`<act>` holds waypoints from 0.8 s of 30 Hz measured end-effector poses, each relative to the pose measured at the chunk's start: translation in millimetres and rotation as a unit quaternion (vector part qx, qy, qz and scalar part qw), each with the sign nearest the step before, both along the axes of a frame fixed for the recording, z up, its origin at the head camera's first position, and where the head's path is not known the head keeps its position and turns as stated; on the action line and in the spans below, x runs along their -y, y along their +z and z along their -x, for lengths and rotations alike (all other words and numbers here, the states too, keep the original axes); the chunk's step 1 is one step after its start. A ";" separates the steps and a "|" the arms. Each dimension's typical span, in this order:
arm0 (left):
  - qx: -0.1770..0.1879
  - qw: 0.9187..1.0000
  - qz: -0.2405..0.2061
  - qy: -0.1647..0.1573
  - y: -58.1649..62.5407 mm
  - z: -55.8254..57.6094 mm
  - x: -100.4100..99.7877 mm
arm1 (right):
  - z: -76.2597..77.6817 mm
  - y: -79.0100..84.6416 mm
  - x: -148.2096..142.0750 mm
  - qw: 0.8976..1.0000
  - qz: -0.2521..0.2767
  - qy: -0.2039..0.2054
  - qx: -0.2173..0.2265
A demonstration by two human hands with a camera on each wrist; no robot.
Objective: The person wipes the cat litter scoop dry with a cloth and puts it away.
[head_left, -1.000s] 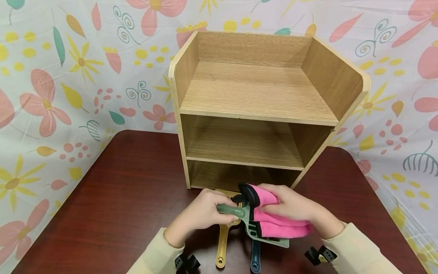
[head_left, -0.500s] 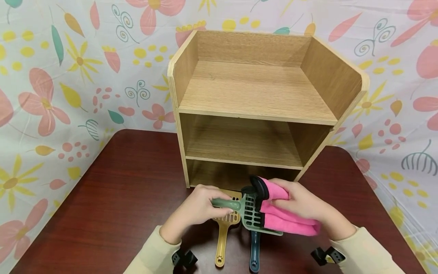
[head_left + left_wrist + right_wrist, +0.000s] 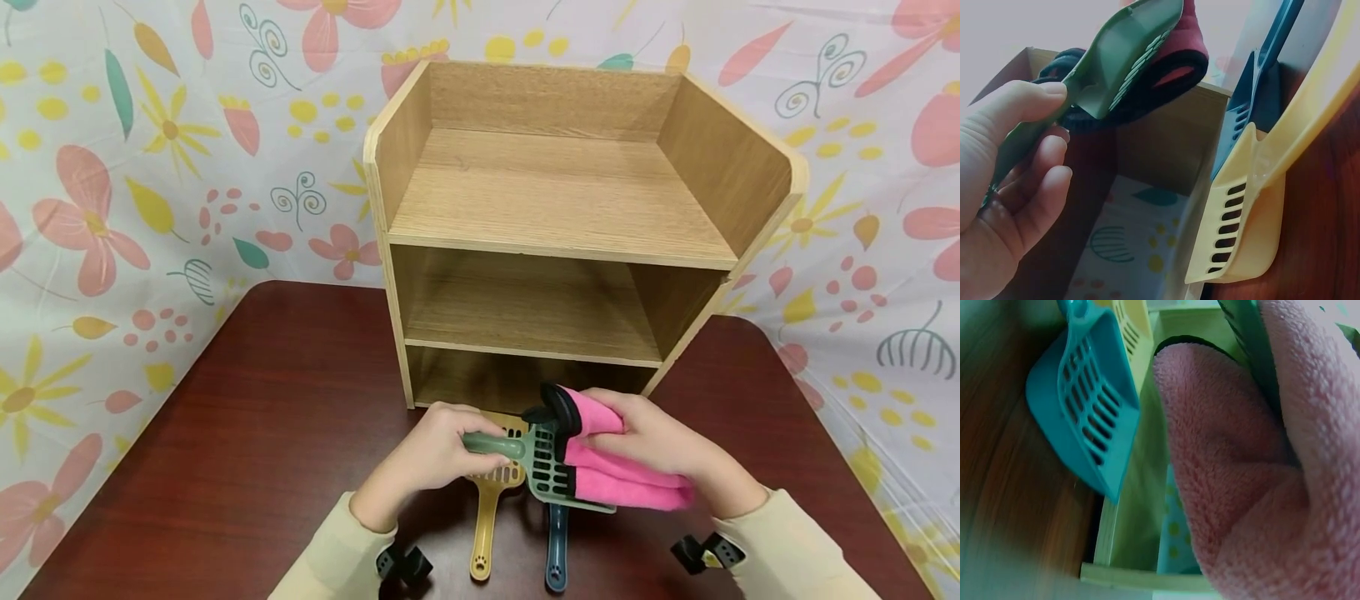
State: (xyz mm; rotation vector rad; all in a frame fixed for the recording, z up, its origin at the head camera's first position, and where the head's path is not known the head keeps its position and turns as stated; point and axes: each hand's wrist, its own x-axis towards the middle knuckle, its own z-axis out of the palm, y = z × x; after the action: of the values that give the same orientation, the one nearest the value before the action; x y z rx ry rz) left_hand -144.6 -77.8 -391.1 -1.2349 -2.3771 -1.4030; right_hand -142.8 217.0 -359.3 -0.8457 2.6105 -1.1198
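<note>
Your left hand (image 3: 441, 450) grips the green scoop (image 3: 537, 461) by its handle, in front of the shelf (image 3: 562, 196); right hand (image 3: 662, 435) holds pink cloth (image 3: 626, 488) at its head. Scoop probably light, stiff, slick: keep to handle. Cloth looks soft.

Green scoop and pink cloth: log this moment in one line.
left hand: grips green scoop by handle | right hand: holds pink cloth against scoop | yellow scoop, blue scoop: on table

Wooden shelf (image 3: 558, 196) before floral backdrop (image 3: 176, 267)

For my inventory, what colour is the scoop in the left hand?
The scoop is muted green, clearest in the head view.
</note>
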 end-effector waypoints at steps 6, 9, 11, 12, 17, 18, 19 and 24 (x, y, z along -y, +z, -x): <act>0.014 1.000 0.009 -0.003 0.3 -2.1 0.1 | 5.0 -0.3 13.2 0.999 0.004 0.046 0.013; 0.020 1.000 0.012 -0.004 0.2 -2.9 0.4 | 6.5 0.4 19.4 0.998 0.002 0.065 0.014; 0.018 1.000 0.012 -0.004 0.6 -2.6 0.8 | 6.7 1.1 22.5 0.998 -0.004 0.065 0.012; 0.015 1.000 0.011 -0.004 0.6 -2.3 0.8 | 6.4 1.5 23.5 0.998 -0.007 0.059 0.008; -0.016 1.000 0.010 0.000 0.9 -0.1 1.9 | 4.4 -2.3 21.4 1.000 -0.012 0.011 -0.024; -0.024 1.000 0.011 0.001 1.2 0.2 2.4 | 3.8 -3.6 20.3 0.999 -0.010 0.003 -0.030; -0.030 0.999 0.011 0.003 1.2 0.5 2.9 | 3.0 -4.9 19.2 0.999 -0.007 -0.006 -0.036; -0.053 0.999 0.000 0.007 0.1 2.8 5.8 | -1.8 -10.7 12.7 0.998 0.025 -0.051 -0.037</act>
State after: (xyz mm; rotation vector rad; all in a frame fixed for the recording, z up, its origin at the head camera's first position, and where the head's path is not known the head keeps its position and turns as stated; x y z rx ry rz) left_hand -147.4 -83.7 -391.1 -1.2573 -2.3111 -1.2983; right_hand -141.0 204.2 -370.0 -0.7881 2.7244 -1.2078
